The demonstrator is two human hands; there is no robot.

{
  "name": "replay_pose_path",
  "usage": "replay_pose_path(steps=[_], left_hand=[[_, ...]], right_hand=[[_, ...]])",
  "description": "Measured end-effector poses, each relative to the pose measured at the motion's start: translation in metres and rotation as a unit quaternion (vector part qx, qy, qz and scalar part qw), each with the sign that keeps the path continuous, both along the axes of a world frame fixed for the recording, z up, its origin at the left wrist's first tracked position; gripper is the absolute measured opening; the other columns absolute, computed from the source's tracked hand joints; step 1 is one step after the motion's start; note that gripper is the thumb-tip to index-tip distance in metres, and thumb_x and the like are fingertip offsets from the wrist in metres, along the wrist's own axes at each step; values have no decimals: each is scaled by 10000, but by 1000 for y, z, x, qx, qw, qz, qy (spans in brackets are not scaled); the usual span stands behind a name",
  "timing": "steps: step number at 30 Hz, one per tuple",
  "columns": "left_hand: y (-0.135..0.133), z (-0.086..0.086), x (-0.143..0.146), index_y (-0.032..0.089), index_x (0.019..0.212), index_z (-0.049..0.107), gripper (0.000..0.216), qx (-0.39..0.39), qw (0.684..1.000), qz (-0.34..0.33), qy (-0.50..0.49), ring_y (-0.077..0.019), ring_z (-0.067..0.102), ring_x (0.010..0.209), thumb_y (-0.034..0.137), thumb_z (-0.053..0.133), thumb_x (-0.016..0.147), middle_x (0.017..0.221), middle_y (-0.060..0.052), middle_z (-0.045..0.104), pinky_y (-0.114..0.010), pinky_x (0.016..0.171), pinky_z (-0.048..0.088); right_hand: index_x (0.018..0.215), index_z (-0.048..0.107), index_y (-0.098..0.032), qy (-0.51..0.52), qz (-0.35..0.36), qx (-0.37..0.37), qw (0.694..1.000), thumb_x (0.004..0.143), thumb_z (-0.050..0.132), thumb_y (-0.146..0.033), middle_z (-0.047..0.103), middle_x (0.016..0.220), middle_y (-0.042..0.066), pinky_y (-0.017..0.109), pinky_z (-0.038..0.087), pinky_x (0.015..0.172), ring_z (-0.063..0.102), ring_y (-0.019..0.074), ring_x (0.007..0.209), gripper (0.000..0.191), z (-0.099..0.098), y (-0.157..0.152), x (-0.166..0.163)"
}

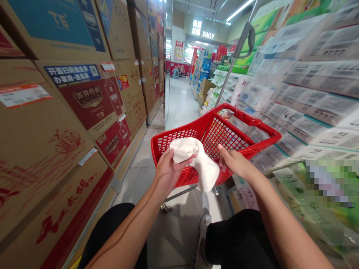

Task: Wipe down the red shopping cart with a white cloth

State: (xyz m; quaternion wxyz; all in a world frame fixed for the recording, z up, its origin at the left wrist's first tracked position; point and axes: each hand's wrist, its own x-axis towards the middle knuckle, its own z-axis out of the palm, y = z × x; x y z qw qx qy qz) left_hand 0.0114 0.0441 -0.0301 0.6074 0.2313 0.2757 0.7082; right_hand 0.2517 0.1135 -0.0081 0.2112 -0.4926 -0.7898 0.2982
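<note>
A white cloth (209,170) hangs bunched over the fingers of my left hand (168,168), whose thumb presses on its upper left fold. One end of it droops to the right and down, in front of the red shopping cart basket (179,132). My right hand (228,160) is just right of the cloth, by the basket's near right side. Its thumb points up and stands apart from the curled fingers, which are partly hidden; no object shows in it. Red mesh walls and a red handle frame make up the basket, which sits on a wheeled metal frame.
Stacked cardboard cartons (84,101) line the left side. Packs of tissue paper (314,104) rise in piles on the right, with green packs (297,209) lower down. A metal pole with a grey handle (245,41) slants up behind the cart. The tiled aisle (181,89) runs ahead.
</note>
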Motion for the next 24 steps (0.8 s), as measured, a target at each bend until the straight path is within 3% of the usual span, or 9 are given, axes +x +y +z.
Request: replay_pose_path(steps=[3, 4, 6, 9, 11, 15, 18, 21, 24], left_hand=[[3, 2, 1, 171, 1051, 640, 314, 13, 1000, -7, -13, -254, 728, 959, 385, 648, 821, 1094, -88, 739, -409, 879, 569], [3, 2, 2, 174, 1042, 641, 306, 15, 1000, -11, -14, -251, 731, 940, 384, 645, 820, 1081, -84, 742, -416, 879, 568], [4, 3, 4, 175, 1028, 646, 296, 13, 1000, -17, -15, -243, 735, 888, 384, 638, 818, 1053, -78, 748, -417, 854, 574], [5, 4, 3, 173, 998, 648, 274, 7, 1000, -11, -15, -232, 732, 859, 376, 636, 815, 1017, -71, 753, -384, 801, 586], [8, 4, 0, 170, 996, 641, 267, 10, 1000, 2, -7, -225, 725, 881, 369, 625, 820, 1027, -73, 750, -369, 793, 590], [14, 4, -12, 170, 1041, 597, 278, 22, 996, 33, 82, -194, 720, 823, 363, 572, 843, 995, -71, 745, -330, 715, 598], [6, 5, -24, 182, 1037, 547, 305, -15, 974, -28, 225, -154, 663, 538, 440, 526, 875, 711, -23, 709, -237, 477, 499], [-12, 6, -37, 190, 961, 522, 363, -36, 908, -197, 369, -132, 575, 395, 544, 504, 882, 608, -10, 679, -202, 387, 365], [-29, 7, -50, 198, 852, 540, 399, -38, 793, -352, 496, -136, 573, 409, 593, 490, 875, 662, -42, 719, -217, 411, 342]], right_hand=[[698, 732, -175, 0, 58, -286, 957, 904, 172, -815, 713, 647, 101, 257, 448, 440, 633, 167, 506, 875, -4, 0, 5], [792, 752, -165, 23, 60, -344, 937, 891, 179, -832, 739, 731, 110, 249, 462, 451, 663, 172, 565, 884, -6, -1, 3], [928, 750, -157, 96, 44, -385, 917, 885, 303, -821, 752, 813, 107, 244, 499, 490, 694, 184, 660, 802, -10, -4, -3], [944, 733, -162, 194, -2, -345, 918, 834, 629, -649, 738, 776, 70, 252, 534, 521, 679, 174, 640, 510, -14, -7, -10], [949, 721, -175, 255, -39, -294, 921, 798, 720, -518, 739, 812, 66, 274, 566, 574, 679, 177, 663, 375, -12, -5, -10], [1069, 638, -209, 363, -118, -88, 920, 853, 621, -477, 741, 977, 72, 325, 590, 712, 706, 217, 827, 345, -1, 9, -6], [1150, 571, -215, 307, -126, 10, 943, 862, 583, -482, 728, 1025, 68, 335, 571, 730, 698, 218, 859, 392, 1, 22, 3], [1094, 596, -182, 160, -106, 46, 980, 836, 611, -474, 724, 996, 77, 329, 539, 730, 674, 209, 835, 390, -5, 29, 22], [976, 650, -175, -40, -116, 104, 987, 833, 622, -474, 704, 812, 66, 316, 488, 678, 641, 210, 721, 333, -8, 26, 43]])
